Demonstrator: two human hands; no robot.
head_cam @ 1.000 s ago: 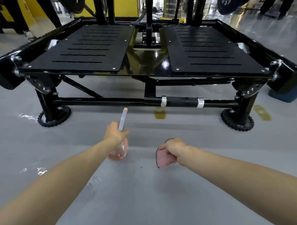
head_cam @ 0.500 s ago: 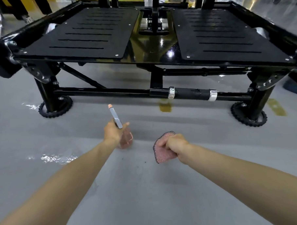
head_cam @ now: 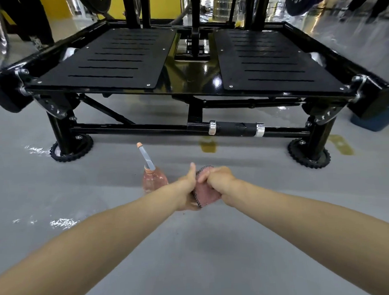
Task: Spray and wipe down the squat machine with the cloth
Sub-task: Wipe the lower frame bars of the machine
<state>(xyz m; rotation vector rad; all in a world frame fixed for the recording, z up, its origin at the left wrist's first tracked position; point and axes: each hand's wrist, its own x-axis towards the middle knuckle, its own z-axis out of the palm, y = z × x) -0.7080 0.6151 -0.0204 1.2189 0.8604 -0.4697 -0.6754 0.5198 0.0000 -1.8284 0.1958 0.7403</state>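
Head camera shows both bare forearms stretched forward over the grey floor (head_cam: pixel 215 246) and meeting at the centre, on the near side of the squat machine (head_cam: pixel 186 80), whose black platform fills the far half of the scene. The right hand (head_cam: pixel 217 179) has its fingers curled tight round the pink cloth (head_cam: pixel 205 194), while the left hand (head_cam: pixel 186 192) cups the same cloth from the left and below, fingers wrapped under it and thumb pointing up. The spray bottle (head_cam: pixel 154 179) stands upright just left of the left hand, outside its grip, its nozzle leaning left.
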